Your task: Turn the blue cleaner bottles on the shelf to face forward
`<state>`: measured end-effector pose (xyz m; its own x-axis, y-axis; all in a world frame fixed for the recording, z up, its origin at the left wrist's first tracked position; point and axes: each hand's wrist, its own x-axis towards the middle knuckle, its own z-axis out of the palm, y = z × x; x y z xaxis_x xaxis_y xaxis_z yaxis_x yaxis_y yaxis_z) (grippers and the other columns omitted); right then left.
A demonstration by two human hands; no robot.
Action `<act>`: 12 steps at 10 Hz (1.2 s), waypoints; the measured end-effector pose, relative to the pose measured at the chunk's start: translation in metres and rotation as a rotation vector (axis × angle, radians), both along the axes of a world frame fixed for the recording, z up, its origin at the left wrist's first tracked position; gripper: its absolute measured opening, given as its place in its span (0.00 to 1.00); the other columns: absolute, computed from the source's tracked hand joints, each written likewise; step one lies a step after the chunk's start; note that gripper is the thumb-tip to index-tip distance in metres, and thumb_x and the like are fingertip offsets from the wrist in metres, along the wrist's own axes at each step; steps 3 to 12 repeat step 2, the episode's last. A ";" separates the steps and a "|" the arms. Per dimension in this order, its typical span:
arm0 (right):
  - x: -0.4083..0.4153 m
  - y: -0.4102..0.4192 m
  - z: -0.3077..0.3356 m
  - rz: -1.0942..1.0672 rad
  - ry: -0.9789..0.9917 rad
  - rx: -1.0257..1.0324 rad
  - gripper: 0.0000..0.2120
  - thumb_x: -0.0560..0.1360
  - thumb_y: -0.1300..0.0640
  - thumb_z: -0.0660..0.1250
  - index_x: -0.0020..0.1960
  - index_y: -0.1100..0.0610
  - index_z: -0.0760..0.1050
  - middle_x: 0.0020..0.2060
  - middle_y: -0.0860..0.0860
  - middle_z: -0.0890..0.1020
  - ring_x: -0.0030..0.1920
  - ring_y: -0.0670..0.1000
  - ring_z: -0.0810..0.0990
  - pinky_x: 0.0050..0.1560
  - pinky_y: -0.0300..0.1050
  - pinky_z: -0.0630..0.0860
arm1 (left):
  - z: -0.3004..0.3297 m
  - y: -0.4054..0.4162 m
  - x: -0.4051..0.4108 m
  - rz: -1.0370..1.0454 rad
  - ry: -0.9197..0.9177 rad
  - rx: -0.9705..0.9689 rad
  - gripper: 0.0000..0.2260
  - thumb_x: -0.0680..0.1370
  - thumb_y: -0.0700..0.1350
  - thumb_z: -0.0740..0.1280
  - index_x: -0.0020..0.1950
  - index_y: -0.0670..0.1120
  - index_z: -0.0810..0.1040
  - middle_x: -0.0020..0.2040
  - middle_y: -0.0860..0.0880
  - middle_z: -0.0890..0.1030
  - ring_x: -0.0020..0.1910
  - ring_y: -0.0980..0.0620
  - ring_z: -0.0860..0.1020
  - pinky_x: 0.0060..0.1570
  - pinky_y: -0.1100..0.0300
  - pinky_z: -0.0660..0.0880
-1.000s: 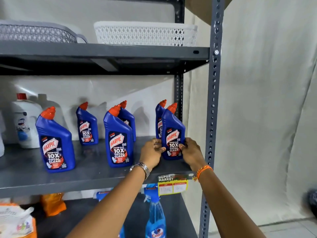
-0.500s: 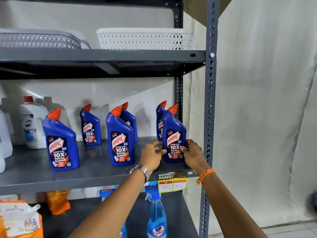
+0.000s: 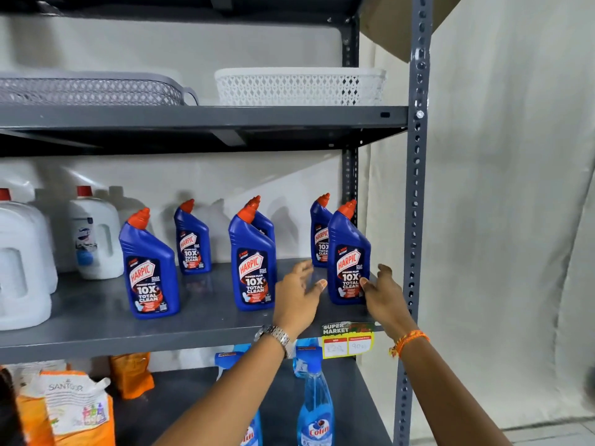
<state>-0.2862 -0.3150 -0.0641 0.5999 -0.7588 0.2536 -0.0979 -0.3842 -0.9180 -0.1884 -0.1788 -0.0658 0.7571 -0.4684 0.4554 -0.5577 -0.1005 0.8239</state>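
Both hands are spread loose, fingers apart, gripping nothing: the left hand (image 3: 297, 296) with its steel wristwatch (image 3: 277, 337) hovers just at nine o'clock of the front-right blue plastic cleaner bottle with the red cap (image 3: 348, 258), apparently clear of it, while the right hand (image 3: 383, 292), orange thread band (image 3: 408, 341) at the wrist, sits at its three o'clock, thumb tip right at the label edge. That bottle stands upright on the grey metal shelf (image 3: 96, 329), label forward. At its nine o'clock, two more front-row blue bottles (image 3: 252, 262) (image 3: 148, 268) also show their labels.
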 end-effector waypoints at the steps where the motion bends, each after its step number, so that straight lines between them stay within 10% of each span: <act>1: -0.019 0.028 0.002 0.026 -0.069 -0.014 0.26 0.82 0.56 0.62 0.77 0.58 0.58 0.71 0.60 0.74 0.59 0.53 0.75 0.61 0.56 0.79 | 0.003 0.067 0.000 0.258 -0.400 -0.116 0.23 0.77 0.49 0.69 0.72 0.50 0.73 0.69 0.53 0.78 0.67 0.54 0.77 0.66 0.60 0.73; 12: -0.032 0.050 0.016 -0.045 -0.276 -0.024 0.28 0.81 0.55 0.62 0.79 0.56 0.57 0.75 0.57 0.70 0.65 0.52 0.73 0.64 0.56 0.77 | 0.010 0.112 0.011 0.459 -0.565 -0.263 0.25 0.78 0.46 0.67 0.75 0.46 0.70 0.75 0.49 0.72 0.74 0.51 0.70 0.74 0.59 0.64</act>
